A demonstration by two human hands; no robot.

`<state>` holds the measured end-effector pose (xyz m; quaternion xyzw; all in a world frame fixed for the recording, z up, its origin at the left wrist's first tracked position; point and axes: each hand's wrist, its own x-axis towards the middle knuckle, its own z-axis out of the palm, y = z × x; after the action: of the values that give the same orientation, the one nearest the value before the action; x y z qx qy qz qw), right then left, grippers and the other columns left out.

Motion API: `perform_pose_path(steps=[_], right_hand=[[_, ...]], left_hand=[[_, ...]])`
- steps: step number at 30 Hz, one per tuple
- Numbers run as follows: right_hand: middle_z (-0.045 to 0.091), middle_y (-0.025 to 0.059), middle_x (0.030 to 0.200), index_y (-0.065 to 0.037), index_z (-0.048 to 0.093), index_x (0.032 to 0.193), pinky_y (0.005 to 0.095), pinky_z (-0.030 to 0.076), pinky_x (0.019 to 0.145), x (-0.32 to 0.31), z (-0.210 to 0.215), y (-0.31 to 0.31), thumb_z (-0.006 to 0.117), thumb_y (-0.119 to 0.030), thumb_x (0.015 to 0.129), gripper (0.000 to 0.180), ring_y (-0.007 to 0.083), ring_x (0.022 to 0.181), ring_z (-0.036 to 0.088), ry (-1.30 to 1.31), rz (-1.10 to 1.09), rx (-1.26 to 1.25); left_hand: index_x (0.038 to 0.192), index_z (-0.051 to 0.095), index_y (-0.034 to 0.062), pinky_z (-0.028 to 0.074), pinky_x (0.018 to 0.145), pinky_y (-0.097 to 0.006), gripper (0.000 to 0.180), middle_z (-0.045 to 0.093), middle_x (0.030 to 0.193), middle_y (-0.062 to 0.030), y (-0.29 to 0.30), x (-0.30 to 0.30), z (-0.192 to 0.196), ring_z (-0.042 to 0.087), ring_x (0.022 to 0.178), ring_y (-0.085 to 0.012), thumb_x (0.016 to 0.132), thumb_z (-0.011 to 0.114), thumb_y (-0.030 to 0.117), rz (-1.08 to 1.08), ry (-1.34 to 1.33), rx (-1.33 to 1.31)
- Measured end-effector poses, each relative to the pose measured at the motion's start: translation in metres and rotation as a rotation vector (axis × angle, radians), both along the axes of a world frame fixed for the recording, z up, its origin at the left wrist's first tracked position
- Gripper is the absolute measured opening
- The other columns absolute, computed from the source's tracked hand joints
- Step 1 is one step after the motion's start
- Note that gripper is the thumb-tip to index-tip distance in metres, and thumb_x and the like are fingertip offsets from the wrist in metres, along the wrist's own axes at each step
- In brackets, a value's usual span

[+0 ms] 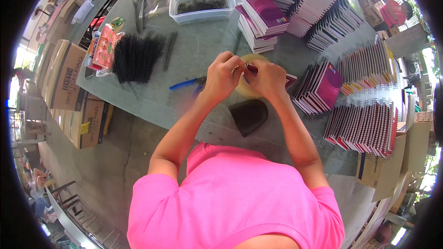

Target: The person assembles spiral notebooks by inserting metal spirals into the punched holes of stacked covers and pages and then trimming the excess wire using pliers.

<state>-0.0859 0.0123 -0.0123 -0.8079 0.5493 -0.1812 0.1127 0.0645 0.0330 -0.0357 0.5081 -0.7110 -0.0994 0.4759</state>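
Note:
Close together over the table, my left hand [223, 74] and my right hand [268, 79] pinch something small and dark between their fingertips. Fingers cover most of it, so its kind cannot be made out. Beneath them lies a round, pale yellow translucent object [247, 90], partly hidden. A maroon corner [290, 80] shows beside my right hand. Just left of my left wrist rests a tool with blue handles [183, 84], its far end partly covered. A dark, rounded flat piece [249, 116] lies near the table edge, below my hands.
Black spiral binding coils [138, 57] are heaped at the left, beside a red package [105, 46]. A clear plastic tub [202, 17] holds more coils. Purple notebooks [266, 14] and several stacks of spiral-bound books [362, 129] crowd the right. Cardboard boxes [64, 76] stand off the table's left edge.

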Motion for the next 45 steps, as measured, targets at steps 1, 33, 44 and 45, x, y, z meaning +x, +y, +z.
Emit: perform_pose_path(steps=[1,33,44,45], right_hand=[[0.066,0.0076,0.076,-0.014,0.068,0.088,0.0391,0.049,0.062,0.0,0.001,0.0,0.065,-0.033,0.075,0.024,0.0284,0.07,0.064,0.017,0.002,-0.002],[0.064,0.0109,0.097,-0.007,0.061,0.101,0.0391,0.048,0.074,-0.022,0.004,0.001,0.063,-0.005,0.076,0.025,0.0317,0.09,0.06,-0.351,0.094,0.069],[0.064,0.0167,0.093,-0.006,0.063,0.098,0.0423,0.048,0.073,-0.02,-0.004,0.009,0.059,-0.015,0.08,0.02,0.0347,0.087,0.061,-0.228,0.153,-0.071],[0.064,0.0164,0.091,-0.006,0.063,0.096,0.0424,0.048,0.072,-0.02,-0.006,0.005,0.059,-0.017,0.081,0.019,0.0344,0.087,0.061,-0.225,0.144,-0.069]], left_hand=[[0.088,0.065,0.0045,0.048,0.061,-0.033,0.016,0.058,0.079,-0.0087,-0.001,-0.003,0.001,0.058,0.068,-0.0253,0.073,0.07,0.003,0.021,-0.054,-0.065],[0.09,0.058,0.0027,0.044,0.063,-0.039,0.019,0.059,0.075,-0.0166,-0.002,0.004,0.016,0.059,0.071,-0.0314,0.088,0.058,0.022,-0.286,-0.016,0.342],[0.092,0.062,0.0037,0.045,0.059,-0.032,0.017,0.055,0.061,-0.008,-0.015,-0.006,0.002,0.052,0.056,-0.0179,0.087,0.059,0.02,-0.241,0.176,0.155],[0.092,0.062,0.0035,0.045,0.058,-0.032,0.017,0.053,0.06,-0.008,-0.015,0.001,0.011,0.052,0.055,-0.0184,0.087,0.06,0.019,-0.247,0.045,0.323]])
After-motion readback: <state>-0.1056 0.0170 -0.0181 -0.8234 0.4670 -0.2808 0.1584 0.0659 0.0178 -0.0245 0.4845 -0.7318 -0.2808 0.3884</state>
